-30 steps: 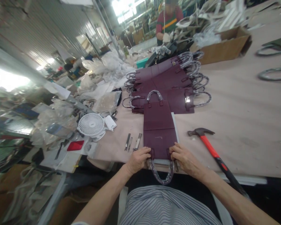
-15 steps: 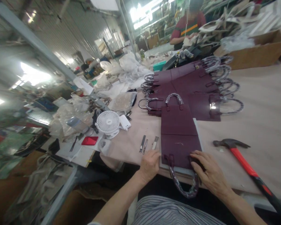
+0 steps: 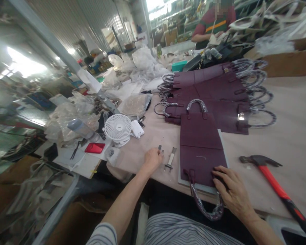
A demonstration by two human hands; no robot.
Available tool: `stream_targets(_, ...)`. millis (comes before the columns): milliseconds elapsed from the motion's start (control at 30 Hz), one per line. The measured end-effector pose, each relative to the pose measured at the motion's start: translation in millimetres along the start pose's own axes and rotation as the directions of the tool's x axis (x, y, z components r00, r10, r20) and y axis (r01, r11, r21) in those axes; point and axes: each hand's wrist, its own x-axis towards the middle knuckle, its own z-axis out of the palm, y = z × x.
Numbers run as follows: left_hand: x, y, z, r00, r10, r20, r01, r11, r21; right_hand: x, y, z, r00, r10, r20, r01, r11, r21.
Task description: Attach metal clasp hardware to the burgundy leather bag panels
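Note:
A dark maroon leather bag panel (image 3: 201,132) lies near the table's front edge on a pale board (image 3: 193,186). Its plastic-wrapped lower handle (image 3: 209,214) hangs over the edge; another handle (image 3: 197,104) loops at its far end. My right hand (image 3: 232,187) rests at the panel's lower right corner, fingers spread and touching it. Left of the panel, my left hand (image 3: 153,160) closes its fingers on a slim metal tool (image 3: 159,147), mostly hidden beneath them. A pronged metal tool (image 3: 171,159) lies between that hand and the panel.
A red-and-black claw hammer (image 3: 272,180) lies on the right. Behind the panel, maroon bag pieces (image 3: 216,88) overlap. A white fan (image 3: 117,128), red phone (image 3: 95,148) and plastic bags (image 3: 71,115) occupy the left. Across the table sits a person (image 3: 214,25), near a cardboard box (image 3: 290,61).
My left hand has left the panel's left edge and moved left onto the slim metal tools. My right hand stays at the panel's corner. The view has shifted slightly.

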Motion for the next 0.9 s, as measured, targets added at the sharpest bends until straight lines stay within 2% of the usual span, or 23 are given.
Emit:
stream_targets(100,4.9,-3.7,-2.8,0.999,-0.045,0.011,0.044,0.998,0.039,0.5,-1.5,0.5,1.000,0.015,0.002,-0.015,1.000,-0.005)
stream_targets(233,14.8,-11.5,-3.1,0.992,-0.079,0.096,0.075,0.996,0.040,1.4,-5.5,-0.3,0.999,0.053,0.002,-0.053,0.999,-0.002)
stream_targets(333,21.8,-8.7,0.2,0.986,-0.092,0.139,0.091,0.996,0.013,2.0,-8.3,-2.2,0.997,0.079,0.011,-0.079,0.997,-0.002)
stream_targets(467,29.6,-3.8,-0.6,0.975,-0.135,0.176,0.149,0.987,-0.068,1.8,-5.8,-2.6,1.000,0.007,-0.003,-0.007,0.999,-0.035)
stream_targets(567,29.6,-8.5,-6.1,0.964,-0.149,0.219,0.194,0.960,-0.200,1.2,-0.7,-0.1,0.998,-0.053,-0.022,0.052,0.997,-0.051)
stream_targets(667,20.0,-17.7,-12.0,0.953,-0.120,0.278,0.230,0.884,-0.406,1.4,1.5,1.8,0.995,-0.089,-0.044,0.086,0.995,-0.056)
stream_targets(800,-0.1,-26.2,-14.3,0.957,-0.062,0.283,0.245,0.694,-0.677,3.3,0.0,1.5,0.992,-0.107,-0.060,0.104,0.993,-0.056)
stream_targets(900,-13.8,-23.1,-8.3,0.961,-0.030,0.274,0.244,0.555,-0.795,4.4,-2.1,1.2,0.993,-0.096,-0.066,0.093,0.994,-0.056)
